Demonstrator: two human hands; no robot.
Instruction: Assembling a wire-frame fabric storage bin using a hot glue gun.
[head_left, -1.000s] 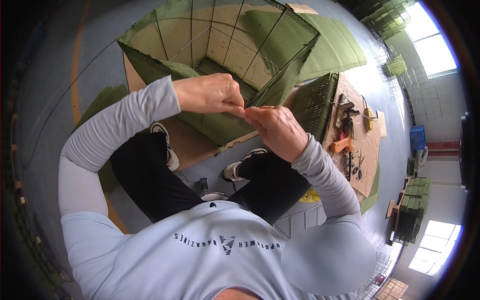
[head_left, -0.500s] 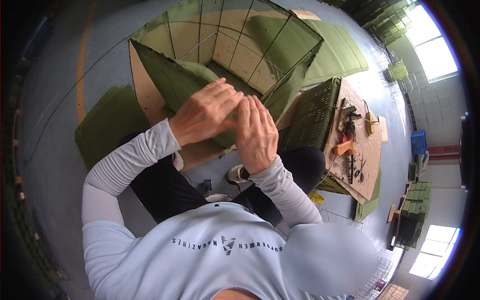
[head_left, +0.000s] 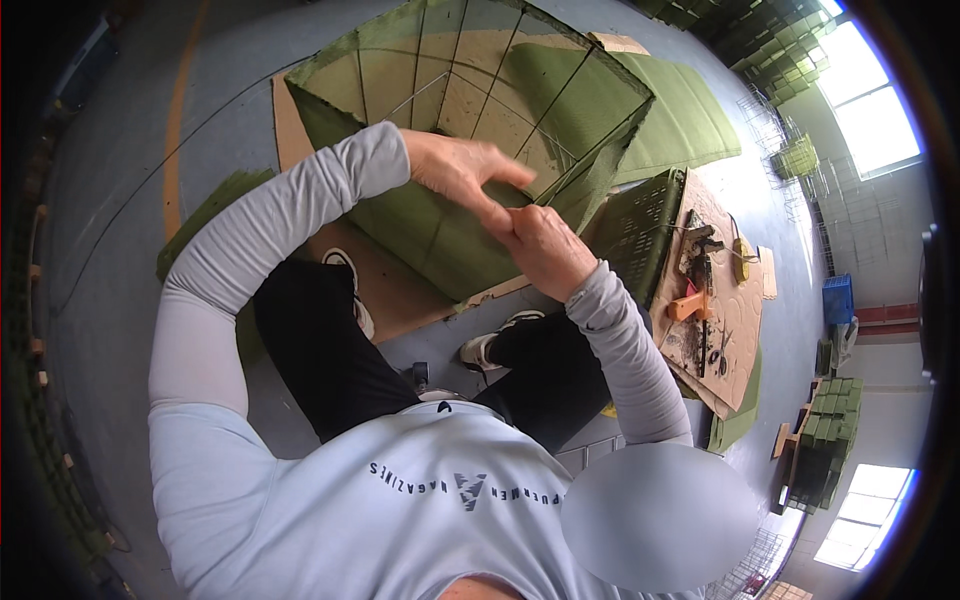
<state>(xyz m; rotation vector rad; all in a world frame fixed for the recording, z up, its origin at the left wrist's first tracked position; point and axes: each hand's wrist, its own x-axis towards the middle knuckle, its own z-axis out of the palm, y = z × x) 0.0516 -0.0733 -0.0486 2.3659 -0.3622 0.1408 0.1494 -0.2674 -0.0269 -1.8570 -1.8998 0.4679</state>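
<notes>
In front of me stands a wire-frame box with green matting on its sides, its inside facing up. Over its near side, my left hand reaches across with thumb and fingers apart, the fingers slightly blurred. Its thumb meets my right hand, which is closed at the box's near right edge. What the right fingers hold, if anything, is hidden. Below both hands hangs the near green panel, down to the cardboard near my shoes.
A dark green crate stands at the right. On its cardboard top lie an orange-handled tool, scissors and a yellow item. Green mats lie beyond the box, with another green sheet at left.
My hands have come out of their flat, side-by-side pose. The left moved up with its fingers parted; the right moved right and closed. The near panel is now more visible.
</notes>
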